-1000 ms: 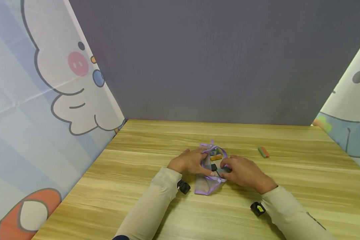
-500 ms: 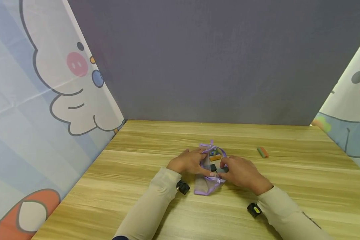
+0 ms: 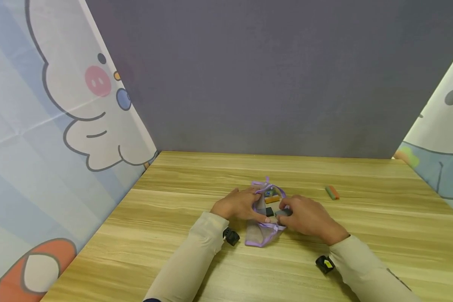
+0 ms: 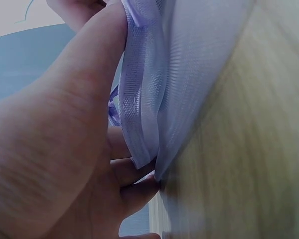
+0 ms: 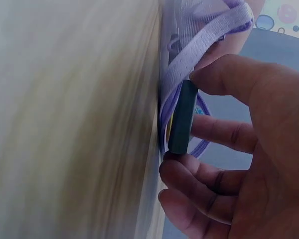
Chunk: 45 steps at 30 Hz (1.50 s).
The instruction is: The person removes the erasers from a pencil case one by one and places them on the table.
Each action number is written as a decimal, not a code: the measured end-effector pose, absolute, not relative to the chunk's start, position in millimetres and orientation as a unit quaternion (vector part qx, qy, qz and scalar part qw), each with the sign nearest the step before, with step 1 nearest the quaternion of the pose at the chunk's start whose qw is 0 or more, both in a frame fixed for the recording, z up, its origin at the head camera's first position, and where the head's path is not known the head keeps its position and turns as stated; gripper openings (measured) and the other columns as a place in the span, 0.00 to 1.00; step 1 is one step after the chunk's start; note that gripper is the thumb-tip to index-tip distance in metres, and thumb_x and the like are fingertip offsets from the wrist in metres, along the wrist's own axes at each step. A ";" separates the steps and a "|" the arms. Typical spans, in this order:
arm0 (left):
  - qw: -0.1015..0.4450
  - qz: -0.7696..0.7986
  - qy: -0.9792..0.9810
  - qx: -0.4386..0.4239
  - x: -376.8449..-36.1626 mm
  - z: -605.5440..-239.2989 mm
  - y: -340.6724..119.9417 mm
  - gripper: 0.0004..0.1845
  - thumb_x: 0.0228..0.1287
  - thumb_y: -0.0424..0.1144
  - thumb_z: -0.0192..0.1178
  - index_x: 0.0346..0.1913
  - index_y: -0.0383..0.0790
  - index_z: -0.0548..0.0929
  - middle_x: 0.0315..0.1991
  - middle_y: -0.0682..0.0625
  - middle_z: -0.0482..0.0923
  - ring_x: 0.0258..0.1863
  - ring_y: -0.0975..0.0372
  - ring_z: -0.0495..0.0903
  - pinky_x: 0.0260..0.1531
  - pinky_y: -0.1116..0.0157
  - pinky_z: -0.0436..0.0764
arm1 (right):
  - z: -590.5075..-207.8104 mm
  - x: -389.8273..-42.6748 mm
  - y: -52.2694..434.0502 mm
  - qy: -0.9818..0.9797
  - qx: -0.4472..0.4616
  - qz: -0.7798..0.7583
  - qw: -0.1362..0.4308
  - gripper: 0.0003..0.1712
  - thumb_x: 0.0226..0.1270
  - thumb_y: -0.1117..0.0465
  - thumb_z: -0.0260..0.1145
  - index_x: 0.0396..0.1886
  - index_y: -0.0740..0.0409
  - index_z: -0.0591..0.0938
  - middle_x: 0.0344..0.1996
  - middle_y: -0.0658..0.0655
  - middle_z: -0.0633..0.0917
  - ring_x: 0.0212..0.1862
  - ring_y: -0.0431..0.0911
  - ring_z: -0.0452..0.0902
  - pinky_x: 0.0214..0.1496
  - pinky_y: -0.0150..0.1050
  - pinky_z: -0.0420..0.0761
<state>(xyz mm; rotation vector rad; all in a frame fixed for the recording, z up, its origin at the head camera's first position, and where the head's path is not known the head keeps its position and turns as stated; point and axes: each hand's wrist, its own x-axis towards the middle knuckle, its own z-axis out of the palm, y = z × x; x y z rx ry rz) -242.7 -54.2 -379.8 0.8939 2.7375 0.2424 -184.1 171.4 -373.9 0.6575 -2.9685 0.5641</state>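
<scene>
A pale mesh bag with purple trim (image 3: 253, 235) lies on the table, its mouth facing right. My left hand (image 3: 239, 204) holds the mouth spread, thumb at the near rim and fingers at the far rim; in the left wrist view the purple-edged mesh (image 4: 139, 99) runs along the thumb and over the fingertips. My right hand (image 3: 307, 218) pinches a small dark grey-green block (image 5: 183, 117) at the mouth. Inside or at the opening show a black block (image 3: 269, 212), an orange-yellow bar (image 3: 272, 199) and a blue-green item (image 3: 269, 192), partly hidden by the trim.
A small orange and green bar (image 3: 332, 192) lies on the wooden table (image 3: 196, 176) to the right of the bag. A grey panel (image 3: 272, 84) stands behind the table, with cartoon-printed cloth (image 3: 19, 167) on both sides.
The dark block between the right fingers has tilted and shifted slightly to the right. The left hand and the bag stay where they were.
</scene>
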 end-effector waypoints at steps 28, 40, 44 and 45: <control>0.136 0.077 0.941 0.300 -241.1 -379.8 -53.0 0.57 0.54 0.77 0.59 0.78 0.43 0.62 0.80 0.52 0.49 0.78 0.58 0.49 0.73 0.41 0.48 | -374.7 -186.0 182.5 -0.959 0.205 0.194 0.031 0.14 0.64 0.48 0.68 0.43 0.49 0.86 0.33 0.45 0.83 0.33 0.39 0.75 0.34 0.43 0.78; 0.125 0.064 0.942 0.303 -241.4 -379.3 -52.3 0.55 0.55 0.77 0.58 0.77 0.43 0.63 0.79 0.51 0.52 0.77 0.59 0.51 0.73 0.42 0.49 | -373.7 -181.6 194.7 -0.957 0.190 0.213 0.048 0.17 0.64 0.47 0.70 0.45 0.53 0.84 0.30 0.46 0.81 0.30 0.39 0.73 0.30 0.40 0.74; 0.128 0.067 0.943 0.299 -240.9 -378.5 -53.0 0.55 0.55 0.77 0.59 0.77 0.44 0.63 0.79 0.51 0.52 0.78 0.60 0.50 0.73 0.42 0.49 | -372.9 -182.5 196.9 -0.955 0.196 0.213 0.057 0.17 0.64 0.48 0.70 0.44 0.54 0.83 0.30 0.46 0.80 0.30 0.39 0.73 0.30 0.39 0.75; 0.127 0.068 0.943 0.300 -240.9 -378.4 -53.0 0.55 0.55 0.77 0.59 0.77 0.44 0.63 0.79 0.51 0.53 0.78 0.60 0.50 0.73 0.42 0.49 | -372.5 -182.6 197.3 -0.955 0.197 0.213 0.060 0.17 0.64 0.48 0.70 0.44 0.54 0.82 0.30 0.46 0.80 0.30 0.39 0.73 0.31 0.39 0.75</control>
